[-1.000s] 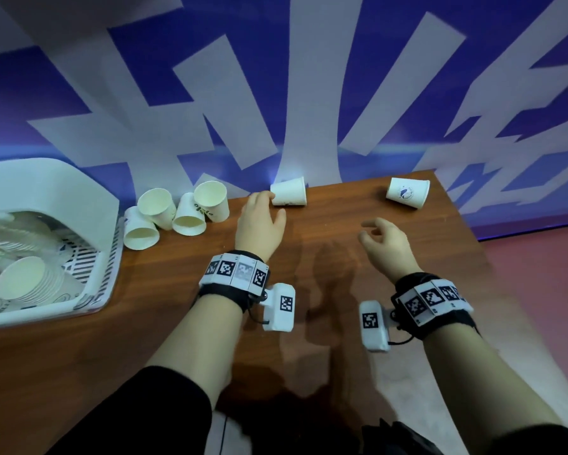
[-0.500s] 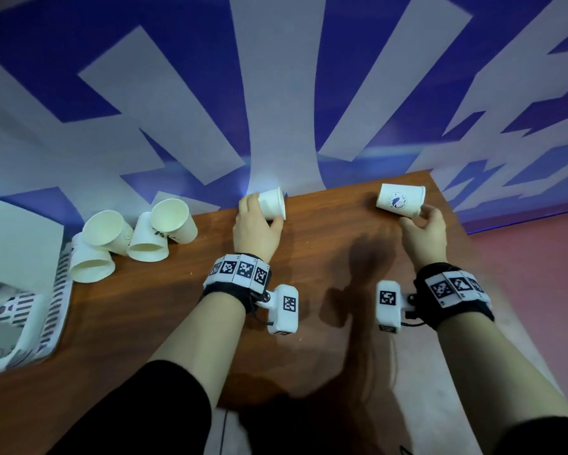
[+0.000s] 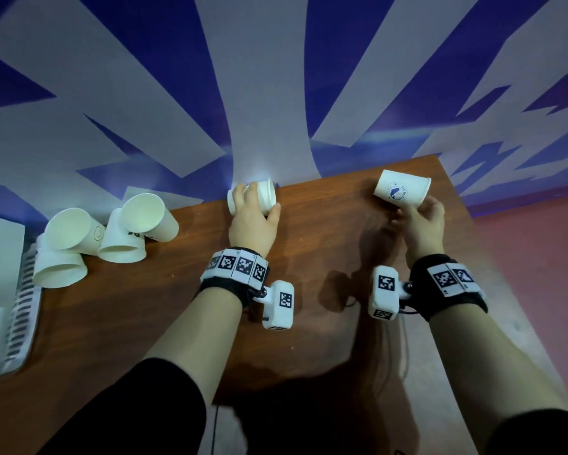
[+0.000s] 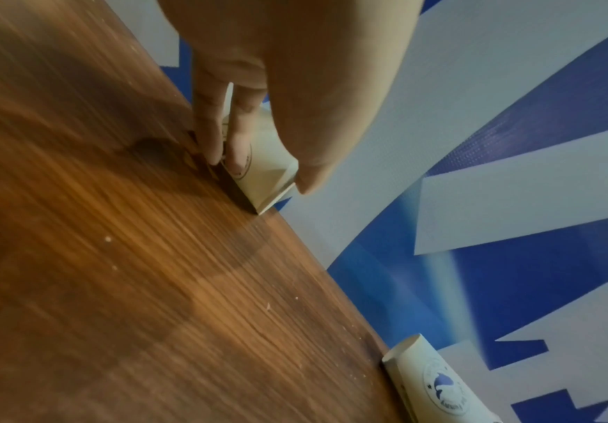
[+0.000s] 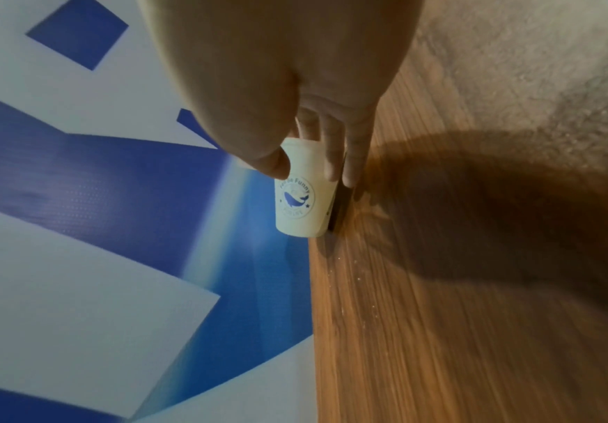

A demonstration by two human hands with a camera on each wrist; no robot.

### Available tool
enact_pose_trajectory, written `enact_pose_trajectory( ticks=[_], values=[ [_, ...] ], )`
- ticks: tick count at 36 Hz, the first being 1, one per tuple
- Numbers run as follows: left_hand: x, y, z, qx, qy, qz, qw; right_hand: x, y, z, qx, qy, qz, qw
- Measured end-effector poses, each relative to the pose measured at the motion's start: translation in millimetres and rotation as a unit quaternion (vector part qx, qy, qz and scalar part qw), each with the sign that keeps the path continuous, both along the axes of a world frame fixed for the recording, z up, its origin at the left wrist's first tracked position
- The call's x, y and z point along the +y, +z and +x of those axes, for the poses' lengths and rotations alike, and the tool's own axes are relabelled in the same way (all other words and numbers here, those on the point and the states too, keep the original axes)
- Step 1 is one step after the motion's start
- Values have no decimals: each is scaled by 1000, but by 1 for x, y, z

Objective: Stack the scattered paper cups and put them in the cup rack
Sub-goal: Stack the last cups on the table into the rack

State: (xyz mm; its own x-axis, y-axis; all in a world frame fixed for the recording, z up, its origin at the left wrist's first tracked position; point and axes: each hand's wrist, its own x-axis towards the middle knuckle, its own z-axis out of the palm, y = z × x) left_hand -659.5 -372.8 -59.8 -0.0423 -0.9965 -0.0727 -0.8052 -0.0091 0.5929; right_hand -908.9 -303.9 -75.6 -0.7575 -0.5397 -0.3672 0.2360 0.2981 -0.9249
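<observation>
My left hand (image 3: pixel 253 211) grips a white paper cup (image 3: pixel 265 198) lying on its side at the table's far edge; the left wrist view shows the fingers and thumb curled round this cup (image 4: pixel 266 171). My right hand (image 3: pixel 417 215) pinches the rim end of a second cup with a blue whale logo (image 3: pixel 401 189), tilted above the table at the far right; the right wrist view shows thumb and fingers on that logo cup (image 5: pixel 302 194). Several loose cups (image 3: pixel 108 234) lie in a heap at the far left. The white cup rack (image 3: pixel 16 310) sits at the left edge, mostly cut off.
The brown wooden table (image 3: pixel 145 323) runs up to a blue and white patterned wall (image 3: pixel 276 93). The table's right edge drops to a reddish floor (image 3: pixel 538 257). Wrist cameras hang under both wrists.
My left hand has closed round the middle cup. My right hand has reached the logo cup at the far right, taken it by the rim and tilted it up. The view has shifted right.
</observation>
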Motion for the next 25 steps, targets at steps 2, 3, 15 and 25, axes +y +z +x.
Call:
enact_pose_trajectory(
  ticks=[2, 3, 15, 25],
  values=[
    [1, -1, 0, -5, 5, 2, 1000, 2, -1, 3, -1, 0, -4, 1000],
    [1, -1, 0, -9, 6, 2, 1000, 3, -1, 5, -3, 6, -3, 1000],
    [30, 11, 14, 84, 27, 8, 996, 33, 0, 51, 17, 73, 5, 997],
    [60, 19, 44, 129, 76, 56, 987, 58, 23, 99, 54, 156, 19, 986]
  ],
)
